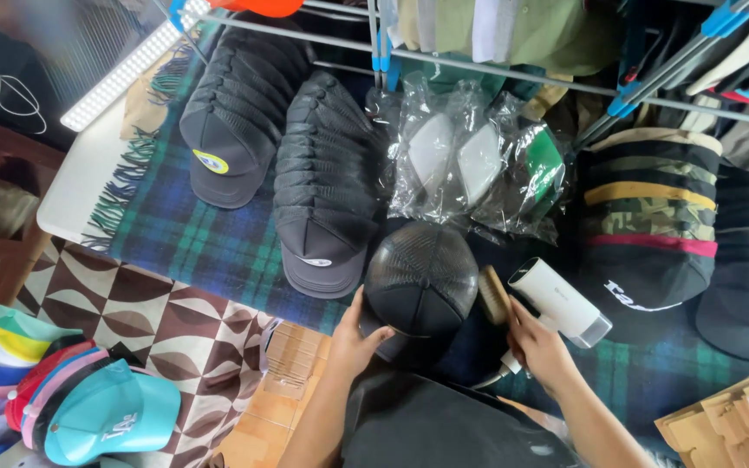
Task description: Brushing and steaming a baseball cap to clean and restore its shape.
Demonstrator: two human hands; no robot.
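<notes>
Plaid table (210,243): left hand (353,342) grips black cap (422,277), crown up; right hand (535,347) grips white steamer (556,299), nozzle upper-left.

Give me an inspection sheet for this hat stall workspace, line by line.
Surface: plaid blanket covers the table.
Job's things: black cap at the table's front edge; white steamer with a brush head close to the cap.
Clutter: cap stacks, bagged caps, striped cap stack.
Grippers: left hand holds the black cap; right hand grips the steamer.
Cables: white cord below the steamer.
Surroundings: metal rack, light bar, patterned floor, colourful caps.
</notes>
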